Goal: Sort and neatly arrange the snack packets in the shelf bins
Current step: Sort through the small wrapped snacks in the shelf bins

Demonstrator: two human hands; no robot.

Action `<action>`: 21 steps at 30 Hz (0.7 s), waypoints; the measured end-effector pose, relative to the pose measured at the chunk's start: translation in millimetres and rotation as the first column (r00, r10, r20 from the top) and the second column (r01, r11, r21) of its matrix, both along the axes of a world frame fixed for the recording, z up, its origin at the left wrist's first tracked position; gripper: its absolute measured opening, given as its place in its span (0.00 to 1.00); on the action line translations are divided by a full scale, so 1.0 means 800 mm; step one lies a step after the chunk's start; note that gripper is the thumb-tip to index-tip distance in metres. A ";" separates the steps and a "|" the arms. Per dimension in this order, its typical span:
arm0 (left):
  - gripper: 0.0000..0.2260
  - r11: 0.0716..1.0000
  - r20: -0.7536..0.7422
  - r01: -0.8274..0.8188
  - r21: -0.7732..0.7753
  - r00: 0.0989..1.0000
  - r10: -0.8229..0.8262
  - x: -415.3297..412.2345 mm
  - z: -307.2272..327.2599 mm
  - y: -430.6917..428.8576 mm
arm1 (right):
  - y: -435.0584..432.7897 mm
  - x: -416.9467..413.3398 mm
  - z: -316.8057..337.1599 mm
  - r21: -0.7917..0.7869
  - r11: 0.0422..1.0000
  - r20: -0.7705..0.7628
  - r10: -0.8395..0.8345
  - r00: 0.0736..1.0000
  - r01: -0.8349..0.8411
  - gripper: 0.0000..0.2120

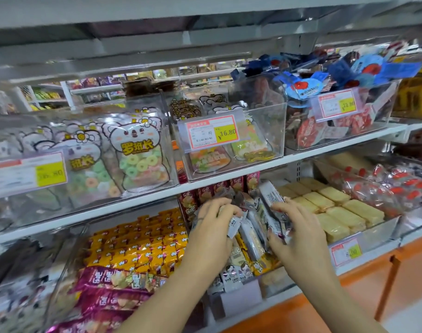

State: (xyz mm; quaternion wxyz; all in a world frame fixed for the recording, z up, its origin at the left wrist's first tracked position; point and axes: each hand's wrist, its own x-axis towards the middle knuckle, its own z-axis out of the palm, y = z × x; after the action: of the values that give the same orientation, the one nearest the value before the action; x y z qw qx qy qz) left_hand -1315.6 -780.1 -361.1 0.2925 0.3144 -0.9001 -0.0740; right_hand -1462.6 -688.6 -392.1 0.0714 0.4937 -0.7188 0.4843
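Packets (250, 239), where do you have them? asks the spotter.

"Between my hands, loose and crooked in their bin (238, 301). My left hand (212, 224) has its fingers curled round a white packet (233, 227). My right hand (299, 234) is curled too, and grips a tall packet (271, 194) that stands up past its fingertips."

"What worries you?"

"Slips, mostly. The wrappers look glossy, and I judge both grips to be on packet ends, so a quick turn could shoot one out. Below my wrists the bin front is low, and a dropped one could go over it."

"And sideways?"

"Left of my left hand lie the yellow packs (138, 246), and right of my right hand the wafers (337, 212). A careless push could spill my sort into either bin, which undoes the sorting. Beyond my left fingers red packs (206, 195) stand on end, and a knuckle could topple that row. The view is blurred, so I can't tell how many packets each hand has."
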 end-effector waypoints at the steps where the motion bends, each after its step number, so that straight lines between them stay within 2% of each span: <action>1: 0.20 1.000 0.002 0.008 -0.017 1.000 -0.008 0.010 0.002 0.005 | 0.008 0.008 0.004 -0.012 1.000 -0.015 0.014 1.000 -0.014 0.23; 4: 0.20 0.999 0.017 0.023 -0.035 1.000 -0.023 0.046 0.013 0.020 | 0.027 0.040 0.013 -0.041 0.996 -0.052 0.072 0.996 -0.074 0.22; 7: 0.18 0.999 0.003 0.032 -0.035 0.999 -0.032 0.091 0.025 0.040 | 0.042 0.084 0.025 -0.055 0.980 -0.018 0.191 0.981 -0.192 0.25; 12: 0.22 0.995 -0.031 -0.006 -0.097 1.000 0.003 0.178 0.037 0.062 | 0.040 0.159 0.040 -0.008 0.916 -0.005 0.400 0.916 -0.400 0.23; 15: 0.22 0.990 -0.085 -0.054 -0.130 0.995 0.043 0.234 0.040 0.070 | 0.028 0.206 0.045 -0.016 0.876 -0.020 0.481 0.876 -0.482 0.27; 21: 0.26 0.971 -0.112 -0.205 -0.126 0.975 0.192 0.343 0.038 0.064 | -0.005 0.307 0.062 0.021 0.774 -0.050 0.633 0.773 -0.633 0.23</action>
State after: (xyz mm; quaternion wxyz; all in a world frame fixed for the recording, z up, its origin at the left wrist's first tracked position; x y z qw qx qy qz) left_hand -1041.4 -729.1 -331.0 0.3637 0.3780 -0.8514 0.0020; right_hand -1216.8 -692.8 -342.1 -0.0766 0.7196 -0.5095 0.4656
